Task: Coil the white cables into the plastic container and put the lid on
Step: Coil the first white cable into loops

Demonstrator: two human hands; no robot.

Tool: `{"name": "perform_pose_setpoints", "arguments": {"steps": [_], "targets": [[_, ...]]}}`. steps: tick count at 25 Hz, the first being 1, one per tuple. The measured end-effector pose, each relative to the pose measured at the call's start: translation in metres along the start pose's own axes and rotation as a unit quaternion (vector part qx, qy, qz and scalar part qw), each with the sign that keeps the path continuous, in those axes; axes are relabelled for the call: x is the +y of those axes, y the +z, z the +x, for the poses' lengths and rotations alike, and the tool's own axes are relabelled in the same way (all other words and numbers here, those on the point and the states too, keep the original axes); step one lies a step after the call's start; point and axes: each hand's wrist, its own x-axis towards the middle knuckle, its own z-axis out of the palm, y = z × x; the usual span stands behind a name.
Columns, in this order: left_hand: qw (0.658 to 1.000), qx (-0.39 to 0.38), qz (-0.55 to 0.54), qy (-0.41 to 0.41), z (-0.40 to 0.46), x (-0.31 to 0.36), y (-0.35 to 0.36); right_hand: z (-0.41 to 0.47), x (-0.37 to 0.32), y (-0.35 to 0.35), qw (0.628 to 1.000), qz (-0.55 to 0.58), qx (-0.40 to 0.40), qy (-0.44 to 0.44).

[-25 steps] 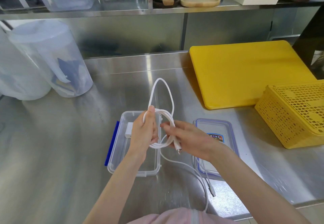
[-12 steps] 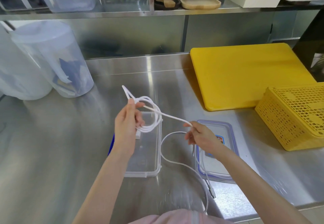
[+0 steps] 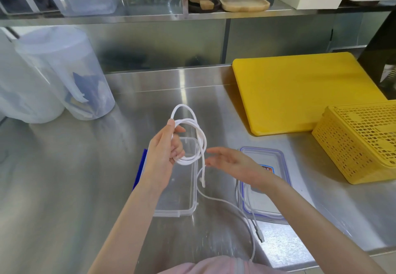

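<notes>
My left hand [image 3: 166, 148] holds a coiled white cable [image 3: 198, 138] above the clear plastic container [image 3: 180, 190], which stands open on the steel counter. One end of that cable dangles down beside the container's right wall. My right hand [image 3: 232, 163] hovers just right of the coil, fingers spread, holding nothing. The clear lid [image 3: 265, 185] with a blue seal lies flat to the right of the container. A second white cable [image 3: 246, 215] trails across the counter and over the lid's left edge, its plug near the front edge.
A yellow cutting board [image 3: 300, 91] lies at the back right, a yellow perforated basket [image 3: 362, 140] beside it. Two translucent tubs [image 3: 70, 76] stand at the back left. A shelf with trays and boxes runs above the counter.
The cable end that my right hand pulled taut has been let go and now hangs from the coil. The coil in my left hand has moved right, over the container.
</notes>
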Motion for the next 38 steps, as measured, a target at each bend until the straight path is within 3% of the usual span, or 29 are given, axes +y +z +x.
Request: {"name": "perform_pose_setpoints", "arguments": {"steps": [3, 8, 13, 15, 18, 21, 23, 28, 34, 38], "targets": [[1.0, -0.015, 0.006, 0.006, -0.002, -0.001, 0.005, 0.007, -0.019, 0.011, 0.999, 0.046, -0.003, -0.015], [0.999, 0.005, -0.023, 0.022, 0.003, 0.004, -0.002, 0.009, -0.015, 0.009, 0.995, 0.017, 0.078, -0.058], [0.998, 0.035, -0.043, 0.019, 0.01, 0.012, -0.014, 0.003, 0.003, -0.012, 0.961, 0.229, 0.113, -0.104], [0.999, 0.01, -0.041, 0.009, 0.007, 0.01, -0.009, 0.006, 0.002, -0.018, 0.937, 0.312, 0.122, -0.102], [0.993, -0.099, -0.032, -0.062, 0.001, 0.006, -0.005, 0.01, -0.005, -0.027, 0.913, 0.372, 0.128, -0.111], [0.956, -0.255, 0.013, -0.146, -0.008, 0.002, -0.006, 0.009, -0.014, -0.032, 0.934, 0.3, 0.111, -0.156], [0.935, -0.3, 0.027, -0.187, -0.013, -0.003, -0.003, 0.007, -0.022, -0.03, 0.953, 0.218, 0.087, -0.19], [0.944, -0.25, -0.026, -0.215, -0.017, -0.006, -0.001, -0.001, -0.04, -0.03, 0.966, 0.117, 0.063, -0.223], [0.933, -0.294, 0.131, -0.16, -0.019, -0.003, 0.002, 0.0, -0.043, -0.022, 0.974, 0.039, 0.083, -0.207], [0.949, -0.255, 0.133, -0.125, -0.02, -0.003, 0.003, 0.005, -0.037, -0.023, 0.976, 0.026, 0.113, -0.186]]}}
